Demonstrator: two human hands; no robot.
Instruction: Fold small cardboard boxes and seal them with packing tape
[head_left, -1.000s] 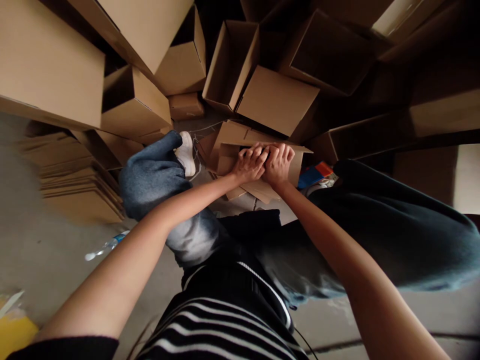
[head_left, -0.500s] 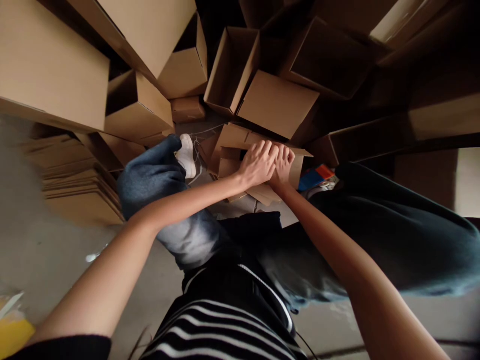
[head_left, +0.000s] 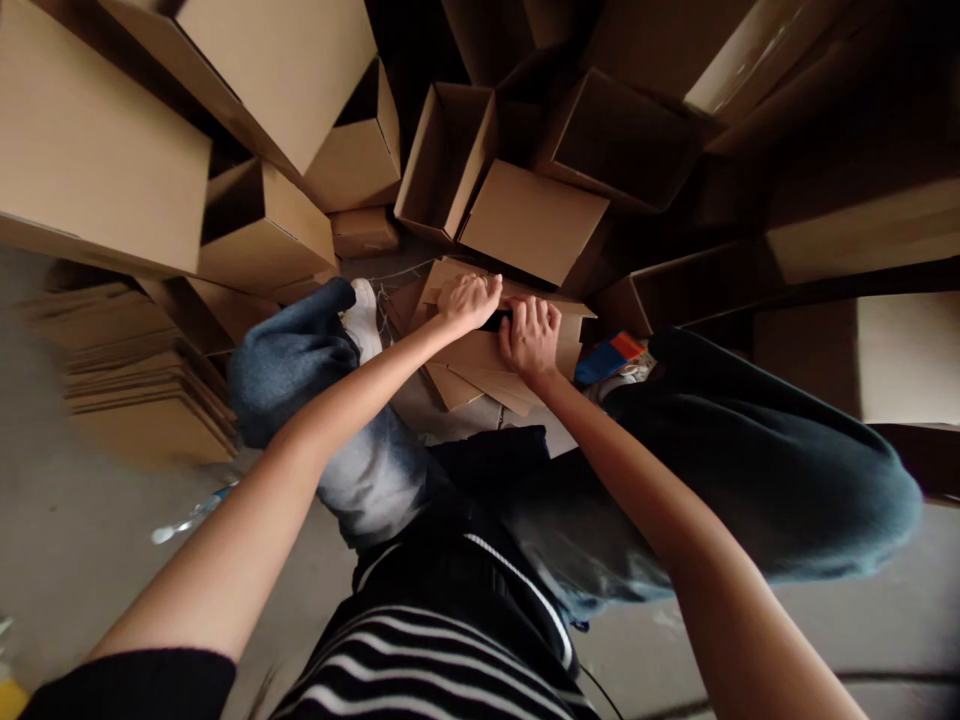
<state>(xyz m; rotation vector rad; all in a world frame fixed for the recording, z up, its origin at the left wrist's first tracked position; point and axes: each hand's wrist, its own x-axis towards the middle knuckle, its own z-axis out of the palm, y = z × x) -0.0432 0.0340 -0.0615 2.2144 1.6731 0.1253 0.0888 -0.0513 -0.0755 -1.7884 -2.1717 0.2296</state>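
Note:
A small cardboard box (head_left: 471, 352) sits on the floor between my feet, with its flaps partly spread and a dark gap showing inside. My left hand (head_left: 471, 302) is closed at the far left flap, its fingertips hidden behind the cardboard. Just right of it, my right hand (head_left: 532, 335) has its fingers bent over the box's upper edge, thumb toward the gap. The hands are slightly apart. Loose flat cardboard pieces (head_left: 452, 388) stick out at the near side of the box.
Open cardboard boxes (head_left: 442, 165) crowd the far side and both flanks. Flattened cartons (head_left: 150, 405) are stacked at left on the grey floor. A blue and orange packet (head_left: 609, 357) lies by my right foot. A clear bottle (head_left: 191, 515) lies at left.
My hands were together over the box's middle; now they have separated, the left moving left along the flap. The view has shifted slightly.

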